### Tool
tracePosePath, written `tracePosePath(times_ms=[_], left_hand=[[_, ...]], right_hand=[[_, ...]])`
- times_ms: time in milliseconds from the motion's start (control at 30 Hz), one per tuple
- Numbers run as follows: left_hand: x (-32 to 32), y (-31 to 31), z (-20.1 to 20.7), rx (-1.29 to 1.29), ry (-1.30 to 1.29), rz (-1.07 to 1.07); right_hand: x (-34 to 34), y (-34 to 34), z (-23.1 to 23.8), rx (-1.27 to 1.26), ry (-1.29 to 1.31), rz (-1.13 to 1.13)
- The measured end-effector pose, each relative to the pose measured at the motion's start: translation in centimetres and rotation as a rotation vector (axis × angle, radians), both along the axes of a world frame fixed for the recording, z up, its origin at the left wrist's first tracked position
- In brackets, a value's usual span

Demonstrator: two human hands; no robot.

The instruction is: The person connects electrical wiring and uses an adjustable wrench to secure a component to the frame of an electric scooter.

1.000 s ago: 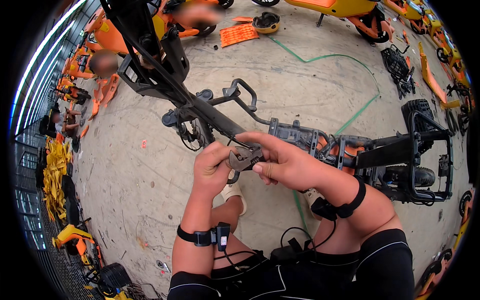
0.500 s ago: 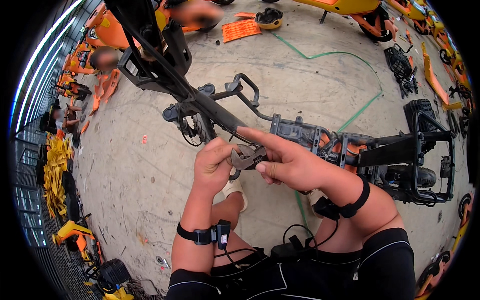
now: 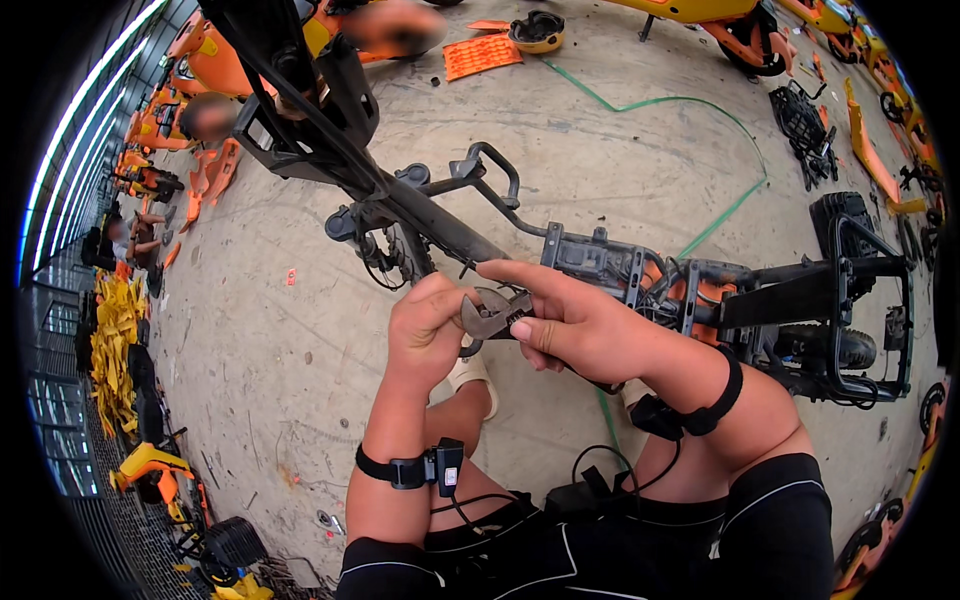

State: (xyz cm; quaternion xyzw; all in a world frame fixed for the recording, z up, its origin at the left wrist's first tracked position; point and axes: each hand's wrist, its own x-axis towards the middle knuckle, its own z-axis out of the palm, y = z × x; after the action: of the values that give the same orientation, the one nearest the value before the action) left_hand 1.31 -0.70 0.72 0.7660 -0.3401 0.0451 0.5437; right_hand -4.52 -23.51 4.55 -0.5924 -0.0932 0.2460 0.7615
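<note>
An adjustable wrench point(image 3: 488, 318), dark grey with a curved jaw, lies between my hands in front of the bare black scooter frame point(image 3: 450, 232). My right hand point(image 3: 570, 318) is closed on it, thumb across the body near the adjusting screw and index finger stretched toward the frame tube. Beside the jaw, my left hand point(image 3: 428, 322) is closed with thumb and fingers bent; what it pinches, if anything, is hidden. Part of a dark curved bar point(image 3: 470, 349) shows just below the wrench.
Frame rails and a rear rack point(image 3: 868, 310) stretch to the right. A yellow helmet point(image 3: 538, 33) and an orange perforated panel point(image 3: 482, 57) lie on the concrete ahead. Green strap point(image 3: 720, 218) crosses the floor. Yellow panels point(image 3: 115, 350) are piled at left; a person point(image 3: 125, 240) sits farther back.
The view has shifted very slightly. Both hands stay at the wrench, with hardly any visible movement.
</note>
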Motion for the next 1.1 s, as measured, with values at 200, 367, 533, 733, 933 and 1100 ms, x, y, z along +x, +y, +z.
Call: tracePosePath(times_ms=[200, 367, 533, 733, 933, 1100], left_hand=[[0.0, -0.2, 0.3, 0.015, -0.032, 0.015], [-0.2, -0.3, 0.4, 0.045, -0.012, 0.030], [-0.1, -0.1, 0.3, 0.056, -0.022, 0.035], [0.0, -0.4, 0.8, 0.054, -0.001, 0.056], [0.1, -0.1, 0.2, 0.021, -0.005, 0.042], [0.0, -0.1, 0.0, -0.011, -0.022, 0.047]], right_hand=[[0.5, -0.2, -0.4, 0.053, 0.151, -0.005], [0.8, -0.8, -1.4, -0.063, 0.143, 0.027], [0.4, -0.8, 0.4, -0.154, 0.143, 0.012], [0.3, -0.4, -0.1, -0.099, 0.024, -0.059], [0.5, -0.2, 0.5, -0.206, 0.085, -0.055], [0.5, -0.2, 0.1, -0.130, 0.144, -0.073]])
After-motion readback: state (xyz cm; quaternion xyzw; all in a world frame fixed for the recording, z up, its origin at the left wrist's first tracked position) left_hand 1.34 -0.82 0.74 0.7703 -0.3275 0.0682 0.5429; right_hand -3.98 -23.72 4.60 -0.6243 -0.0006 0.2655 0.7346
